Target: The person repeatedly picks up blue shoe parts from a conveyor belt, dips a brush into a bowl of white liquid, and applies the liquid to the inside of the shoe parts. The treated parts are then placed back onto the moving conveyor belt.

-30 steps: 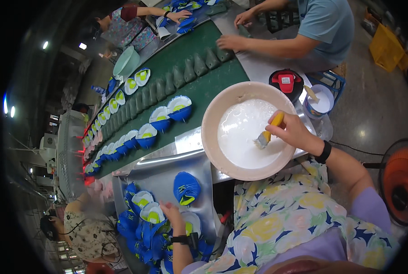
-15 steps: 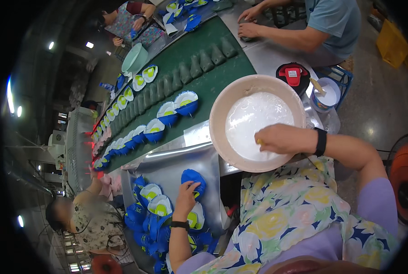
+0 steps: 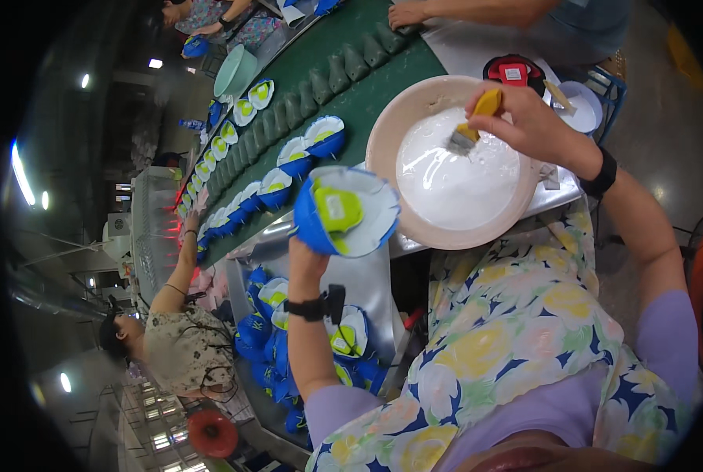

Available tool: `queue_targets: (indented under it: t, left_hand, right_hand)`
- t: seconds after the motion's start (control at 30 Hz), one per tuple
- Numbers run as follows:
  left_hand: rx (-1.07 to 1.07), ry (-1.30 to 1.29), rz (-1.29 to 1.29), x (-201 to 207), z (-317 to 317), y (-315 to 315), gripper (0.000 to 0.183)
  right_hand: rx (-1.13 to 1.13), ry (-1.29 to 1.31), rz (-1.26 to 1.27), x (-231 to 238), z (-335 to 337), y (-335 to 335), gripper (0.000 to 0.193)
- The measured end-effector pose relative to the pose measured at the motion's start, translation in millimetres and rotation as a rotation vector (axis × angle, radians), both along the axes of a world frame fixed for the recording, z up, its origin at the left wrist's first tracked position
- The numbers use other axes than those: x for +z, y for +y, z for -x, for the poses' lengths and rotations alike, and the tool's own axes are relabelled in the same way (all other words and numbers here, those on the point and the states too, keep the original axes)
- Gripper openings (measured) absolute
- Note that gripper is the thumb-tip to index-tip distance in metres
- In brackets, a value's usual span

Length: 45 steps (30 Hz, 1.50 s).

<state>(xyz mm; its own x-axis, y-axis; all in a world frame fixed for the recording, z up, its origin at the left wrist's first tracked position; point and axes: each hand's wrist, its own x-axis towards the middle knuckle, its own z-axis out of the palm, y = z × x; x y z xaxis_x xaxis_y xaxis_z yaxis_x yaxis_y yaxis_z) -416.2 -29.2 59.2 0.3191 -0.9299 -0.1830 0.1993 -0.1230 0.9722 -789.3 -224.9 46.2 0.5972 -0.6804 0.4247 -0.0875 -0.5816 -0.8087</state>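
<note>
My left hand [image 3: 307, 266] holds up a blue shoe upper [image 3: 379, 206], its white inside and lime-green patch turned upward. The fingers are mostly hidden beneath it. My right hand [image 3: 539, 130] is closed on a flat brush with a yellow handle [image 3: 487, 105]. The bristles point down, close above the white liquid [image 3: 455, 185] in a large beige basin [image 3: 384, 126]. I cannot tell whether they touch it. Below my left wrist, a metal tray [image 3: 377, 285] carries a heap of similar blue uppers [image 3: 259, 333].
A green conveyor belt [image 3: 340, 108] carries rows of blue uppers [image 3: 274, 191] and dark grey foot-shaped pieces [image 3: 337, 75]. Right of the basin stand a white tub [image 3: 595, 94] and a red-and-black item [image 3: 493, 67]. Co-workers sit across the belt and at the far left.
My left hand has lifted a blue upper off the heap, up beside the basin. My right hand has risen from the basin, and the brush now shows. The whole view has shifted.
</note>
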Motion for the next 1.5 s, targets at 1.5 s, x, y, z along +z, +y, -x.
queue_targets:
  t: [1.5]
  left_hand:
    - [-0.277,0.934,-0.264,-65,121,-63,0.048]
  right_hand:
    - [0.072,-0.447,0.238,30,-1,21,0.019]
